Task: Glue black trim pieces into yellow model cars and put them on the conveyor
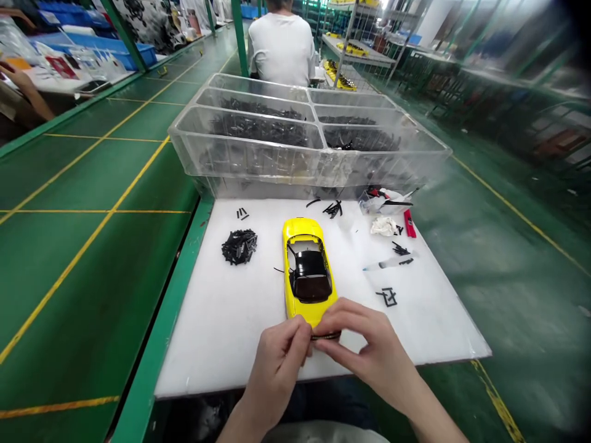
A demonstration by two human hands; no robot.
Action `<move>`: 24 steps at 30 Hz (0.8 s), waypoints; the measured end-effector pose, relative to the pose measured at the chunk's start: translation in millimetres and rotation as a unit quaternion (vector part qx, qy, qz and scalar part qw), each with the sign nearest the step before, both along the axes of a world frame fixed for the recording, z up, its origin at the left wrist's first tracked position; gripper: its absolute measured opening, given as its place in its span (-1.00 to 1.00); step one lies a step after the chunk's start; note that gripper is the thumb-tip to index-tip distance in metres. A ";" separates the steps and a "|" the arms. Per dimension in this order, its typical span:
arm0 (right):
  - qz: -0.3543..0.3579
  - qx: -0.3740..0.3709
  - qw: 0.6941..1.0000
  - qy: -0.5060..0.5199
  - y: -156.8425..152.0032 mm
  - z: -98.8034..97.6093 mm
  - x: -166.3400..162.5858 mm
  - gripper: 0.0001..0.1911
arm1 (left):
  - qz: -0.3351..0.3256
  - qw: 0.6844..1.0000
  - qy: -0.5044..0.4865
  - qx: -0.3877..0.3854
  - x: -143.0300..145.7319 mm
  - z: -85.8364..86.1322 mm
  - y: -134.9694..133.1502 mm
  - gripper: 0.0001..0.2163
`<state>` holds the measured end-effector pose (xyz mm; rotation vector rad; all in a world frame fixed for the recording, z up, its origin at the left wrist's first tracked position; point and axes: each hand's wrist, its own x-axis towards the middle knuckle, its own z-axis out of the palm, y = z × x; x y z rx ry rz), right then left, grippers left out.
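A yellow toy car body (308,229) with a black roof and dark windows lies lengthwise on the white work board (221,326). At its near end, my left hand (282,357) and my right hand (360,338) meet, both with fingers pinched. Between them is a thin dark strip (327,336), gripped by thumb and fingers of each hand. Its exact kind is too small to make out. My fingers hide part of the car's near end. A thin black piece sticks out at the car's left side.
A pile of short black pieces (239,247) lies left of the car. On the right are a blue-tipped clear tube (386,263), loose black strips (388,296), a red object (409,224) and crumpled white tissue (384,226). Behind stands a clear divided bin (258,161). A person in white (281,49) sits beyond.
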<state>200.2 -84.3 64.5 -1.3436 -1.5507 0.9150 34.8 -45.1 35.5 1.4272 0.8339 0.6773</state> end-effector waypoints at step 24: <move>0.086 0.244 0.894 -0.365 19.5 -35.7 48.5 -0.76 | 0.141 0.958 0.243 0.051 13.4 -29.8 28.8 -0.67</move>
